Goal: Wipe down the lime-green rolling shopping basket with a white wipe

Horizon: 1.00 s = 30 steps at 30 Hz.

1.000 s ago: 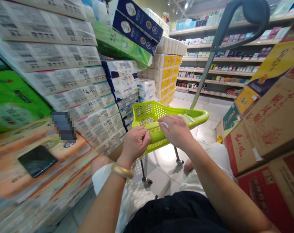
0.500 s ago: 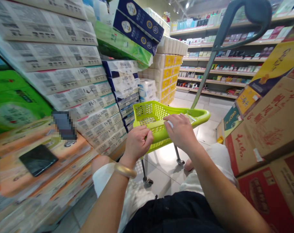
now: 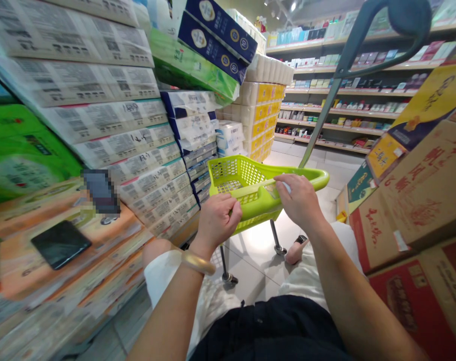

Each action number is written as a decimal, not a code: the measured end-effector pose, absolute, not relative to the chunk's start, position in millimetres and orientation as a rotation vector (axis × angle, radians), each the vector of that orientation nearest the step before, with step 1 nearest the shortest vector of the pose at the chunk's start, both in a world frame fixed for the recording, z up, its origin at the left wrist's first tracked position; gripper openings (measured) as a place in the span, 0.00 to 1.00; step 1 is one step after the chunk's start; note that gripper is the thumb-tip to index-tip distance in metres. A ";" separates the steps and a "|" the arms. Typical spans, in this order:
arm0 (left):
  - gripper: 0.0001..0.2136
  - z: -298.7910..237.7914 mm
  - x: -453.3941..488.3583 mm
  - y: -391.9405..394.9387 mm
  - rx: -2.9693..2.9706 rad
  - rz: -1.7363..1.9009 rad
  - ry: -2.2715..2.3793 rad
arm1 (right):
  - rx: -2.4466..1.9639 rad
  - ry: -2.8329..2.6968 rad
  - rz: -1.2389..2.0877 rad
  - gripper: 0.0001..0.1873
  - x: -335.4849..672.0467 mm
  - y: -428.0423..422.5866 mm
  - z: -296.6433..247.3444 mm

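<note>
A lime-green wheeled shopping basket stands on the floor in front of me. Its long grey pull handle slants up to the right. My left hand is closed over the basket's near rim at the left corner, a gold bangle on its wrist. Farther right along the same rim lies my right hand, fingers curled and pressed onto the green plastic. A small white thing shows between its thumb and fingers; its kind is unclear. The undersides of both hands are hidden.
Stacked tissue packs rise close on the left. A dark phone and a pixelated device lie on orange packs. Cardboard cartons stand on the right. Stocked shelves line the back.
My right hand has slid right along the basket rim, and the white bit has moved with it. My left hand keeps its hold on the rim.
</note>
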<state>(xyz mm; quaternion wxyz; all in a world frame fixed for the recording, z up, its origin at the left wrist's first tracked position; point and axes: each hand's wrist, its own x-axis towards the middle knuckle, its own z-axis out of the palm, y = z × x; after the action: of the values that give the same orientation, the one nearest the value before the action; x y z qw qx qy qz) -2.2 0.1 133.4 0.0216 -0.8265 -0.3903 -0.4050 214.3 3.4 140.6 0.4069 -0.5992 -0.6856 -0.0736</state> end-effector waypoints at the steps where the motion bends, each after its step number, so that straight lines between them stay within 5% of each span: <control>1: 0.19 133.1 -2.0 0.2 -2.563 -1.255 -1.209 | -1.503 -1.732 -0.192 0.17 208.4 0.6 140.3; 30: 0.19 131.7 -36.3 7.3 -2.595 -1.251 -1.251 | -1.685 -1.675 -0.294 0.20 248.6 4.4 134.8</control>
<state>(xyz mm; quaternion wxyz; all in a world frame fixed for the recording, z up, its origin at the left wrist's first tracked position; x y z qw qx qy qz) -36.3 7.3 131.7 0.0005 -0.8263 -0.3984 -0.3982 248.6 4.4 134.8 0.3653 -0.6552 -0.6513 -0.1145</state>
